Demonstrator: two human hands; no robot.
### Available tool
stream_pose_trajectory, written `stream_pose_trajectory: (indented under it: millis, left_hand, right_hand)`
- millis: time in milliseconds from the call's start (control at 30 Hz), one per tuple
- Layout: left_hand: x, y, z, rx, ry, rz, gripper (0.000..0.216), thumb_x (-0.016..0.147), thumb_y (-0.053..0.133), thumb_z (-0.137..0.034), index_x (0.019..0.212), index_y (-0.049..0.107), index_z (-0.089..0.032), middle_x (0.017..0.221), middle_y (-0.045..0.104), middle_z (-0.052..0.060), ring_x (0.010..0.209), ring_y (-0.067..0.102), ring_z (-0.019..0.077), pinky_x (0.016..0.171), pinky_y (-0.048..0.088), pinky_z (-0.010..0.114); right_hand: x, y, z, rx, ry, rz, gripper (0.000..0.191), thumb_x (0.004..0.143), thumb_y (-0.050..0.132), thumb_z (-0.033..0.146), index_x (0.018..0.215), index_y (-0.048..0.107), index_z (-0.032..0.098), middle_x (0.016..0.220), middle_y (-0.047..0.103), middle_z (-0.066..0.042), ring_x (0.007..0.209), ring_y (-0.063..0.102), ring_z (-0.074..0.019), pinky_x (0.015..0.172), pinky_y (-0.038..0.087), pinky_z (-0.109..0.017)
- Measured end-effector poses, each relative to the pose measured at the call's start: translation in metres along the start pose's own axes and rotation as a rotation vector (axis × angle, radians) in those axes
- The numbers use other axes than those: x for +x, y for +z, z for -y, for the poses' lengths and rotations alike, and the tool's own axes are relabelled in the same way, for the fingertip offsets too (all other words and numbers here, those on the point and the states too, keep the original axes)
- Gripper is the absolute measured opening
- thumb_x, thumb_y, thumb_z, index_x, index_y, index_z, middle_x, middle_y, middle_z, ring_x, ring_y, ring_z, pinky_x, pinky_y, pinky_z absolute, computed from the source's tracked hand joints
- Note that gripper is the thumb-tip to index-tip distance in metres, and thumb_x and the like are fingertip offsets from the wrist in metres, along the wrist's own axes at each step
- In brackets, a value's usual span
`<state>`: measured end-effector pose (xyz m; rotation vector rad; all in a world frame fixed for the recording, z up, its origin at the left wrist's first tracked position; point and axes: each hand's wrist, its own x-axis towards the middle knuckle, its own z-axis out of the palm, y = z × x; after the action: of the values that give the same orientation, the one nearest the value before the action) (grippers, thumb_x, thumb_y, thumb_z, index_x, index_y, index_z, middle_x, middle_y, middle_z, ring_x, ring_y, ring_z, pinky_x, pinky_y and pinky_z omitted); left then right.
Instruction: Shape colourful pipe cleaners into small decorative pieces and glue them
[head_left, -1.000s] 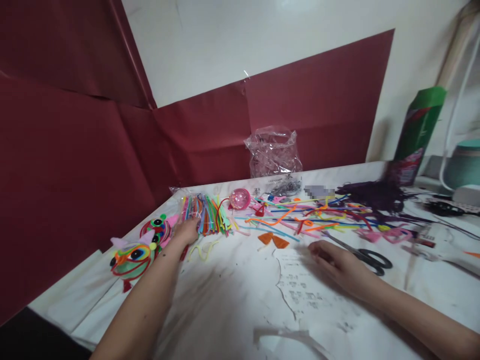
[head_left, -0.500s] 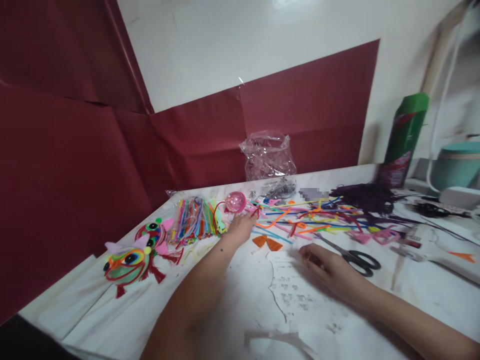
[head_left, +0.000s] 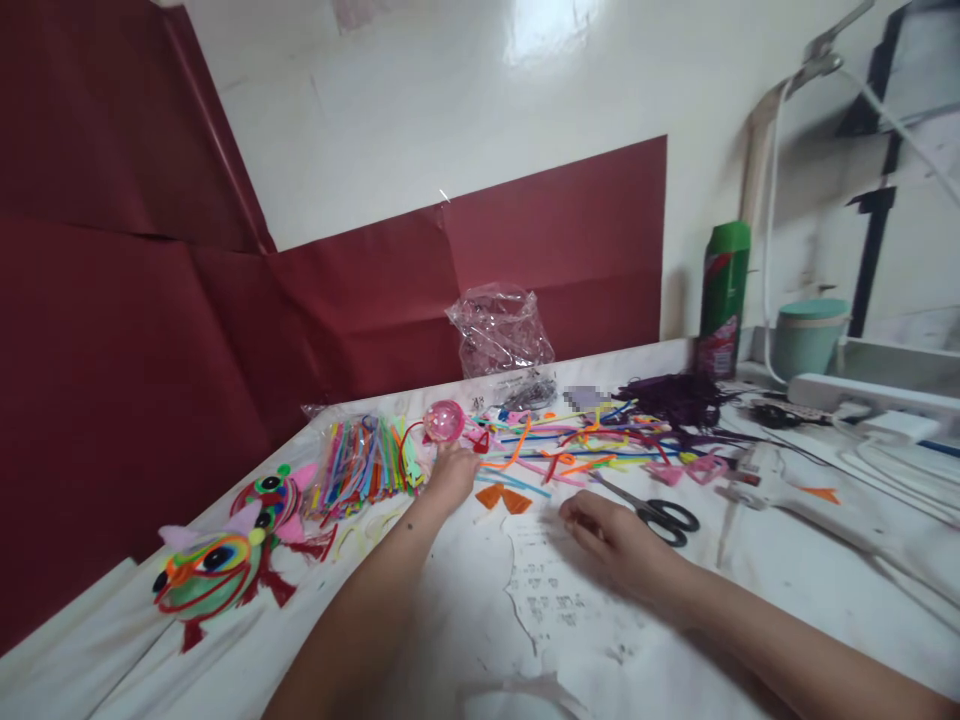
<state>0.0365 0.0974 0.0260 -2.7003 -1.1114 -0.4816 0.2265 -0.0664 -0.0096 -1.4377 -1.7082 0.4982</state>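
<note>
My left hand reaches to the far middle of the table, just in front of a pink see-through ball. Its fingers bend downward beside the ball. Their tips are hidden, so a hold on the ball cannot be made out. A small red piece lies near its fingertips. My right hand rests on a sheet with writing, fingers loosely curled and nothing visible in them. Black-handled scissors lie beside it. Two orange fuzzy pieces lie between the hands.
Bagged pipe cleaners and two decorated animal-face crafts are on the left. Loose pipe cleaners, purple strands and a clear bag lie behind. At right are a glue gun, green bottle and power strip.
The view has turned right, showing more of the right side. My left hand has drawn slightly back, its fingers now bent close to the pink ball. My right hand stays curled on the sheet.
</note>
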Motion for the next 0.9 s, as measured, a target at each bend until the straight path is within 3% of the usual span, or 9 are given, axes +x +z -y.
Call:
stream_pose_trajectory:
  millis: [100, 200, 300, 433, 567, 633, 767, 833, 900]
  left_hand:
    - [-0.013, -0.011, -0.027, -0.038, -0.016, -0.072, 0.025, 0.083, 0.039, -0.015, 0.083, 0.063, -0.015, 0.081, 0.064, 0.007, 0.082, 0.052, 0.0195, 0.075, 0.035, 0.032]
    - [-0.036, -0.019, -0.064, -0.089, 0.099, -0.073, 0.025, 0.084, 0.039, -0.019, 0.076, 0.062, -0.02, 0.075, 0.063, 0.003, 0.08, 0.051, 0.017, 0.077, 0.034, 0.03]
    - [-0.058, -0.021, -0.09, -0.171, 0.255, -0.07, 0.027, 0.083, 0.037, -0.018, 0.068, 0.06, -0.018, 0.067, 0.06, 0.004, 0.072, 0.05, 0.0173, 0.074, 0.034, 0.031]
    - [-0.075, -0.029, -0.089, -0.383, 0.034, 0.039, 0.028, 0.079, 0.041, -0.02, 0.053, 0.05, -0.017, 0.054, 0.051, 0.0, 0.058, 0.048, 0.0137, 0.06, 0.033, 0.025]
    - [-0.092, -0.043, -0.066, -0.538, -0.199, 0.136, 0.027, 0.076, 0.043, -0.025, 0.05, 0.044, -0.018, 0.049, 0.044, -0.004, 0.052, 0.045, 0.0121, 0.052, 0.03, 0.023]
    - [-0.1, -0.049, -0.059, -0.644, -0.335, 0.117, 0.028, 0.077, 0.042, -0.029, 0.051, 0.044, -0.018, 0.046, 0.042, -0.005, 0.048, 0.044, 0.0117, 0.05, 0.031, 0.022]
    - [-0.103, -0.051, -0.069, -0.807, -0.438, 0.068, 0.031, 0.078, 0.04, -0.036, 0.053, 0.044, -0.019, 0.044, 0.043, -0.005, 0.044, 0.042, 0.0112, 0.047, 0.032, 0.021]
    - [-0.1, -0.048, -0.082, -0.796, -0.349, 0.089, 0.029, 0.078, 0.04, -0.033, 0.054, 0.045, -0.019, 0.046, 0.043, -0.005, 0.045, 0.042, 0.0111, 0.048, 0.032, 0.021]
    - [-0.097, -0.044, -0.093, -0.733, -0.189, 0.097, 0.027, 0.078, 0.041, -0.029, 0.053, 0.046, -0.018, 0.049, 0.044, -0.004, 0.05, 0.043, 0.0111, 0.052, 0.031, 0.022]
  right_hand:
    - [0.002, 0.003, 0.004, 0.335, 0.08, -0.008, 0.019, 0.077, 0.051, 0.034, 0.08, 0.058, 0.017, 0.064, 0.055, 0.001, 0.059, 0.048, -0.0132, 0.057, 0.038, -0.026]
    - [0.004, 0.008, 0.007, 0.806, 0.164, 0.036, 0.03, 0.072, 0.059, 0.043, 0.084, 0.058, 0.015, 0.059, 0.053, 0.002, 0.05, 0.047, -0.0101, 0.053, 0.037, -0.025]
    - [0.004, 0.013, 0.011, 0.983, 0.171, 0.015, 0.033, 0.068, 0.064, 0.046, 0.073, 0.058, 0.014, 0.053, 0.051, 0.003, 0.045, 0.043, -0.0079, 0.052, 0.036, -0.024]
    - [0.006, 0.003, 0.012, 1.007, 0.172, -0.087, 0.035, 0.07, 0.061, 0.049, 0.063, 0.056, 0.015, 0.045, 0.048, 0.004, 0.044, 0.042, -0.009, 0.049, 0.033, -0.024]
    - [0.018, -0.031, 0.002, 1.052, 0.128, -0.288, 0.033, 0.068, 0.063, 0.047, 0.06, 0.051, 0.017, 0.047, 0.043, 0.007, 0.043, 0.034, -0.006, 0.047, 0.031, -0.02]
    - [0.022, -0.044, -0.003, 1.064, 0.124, -0.314, 0.031, 0.068, 0.063, 0.046, 0.062, 0.051, 0.018, 0.048, 0.042, 0.008, 0.041, 0.032, -0.0049, 0.045, 0.03, -0.019]
    - [0.014, -0.029, 0.006, 1.019, 0.175, -0.067, 0.031, 0.068, 0.065, 0.043, 0.065, 0.058, 0.013, 0.05, 0.053, 0.003, 0.04, 0.041, -0.0059, 0.042, 0.03, -0.02]
    - [0.005, -0.01, 0.016, 1.006, 0.178, 0.112, 0.036, 0.066, 0.065, 0.048, 0.07, 0.06, 0.013, 0.052, 0.056, 0.0, 0.04, 0.044, -0.0077, 0.043, 0.034, -0.022]
    - [-0.002, 0.006, 0.024, 1.003, 0.158, 0.182, 0.038, 0.065, 0.065, 0.051, 0.066, 0.059, 0.014, 0.047, 0.051, 0.003, 0.041, 0.044, -0.0083, 0.046, 0.037, -0.024]
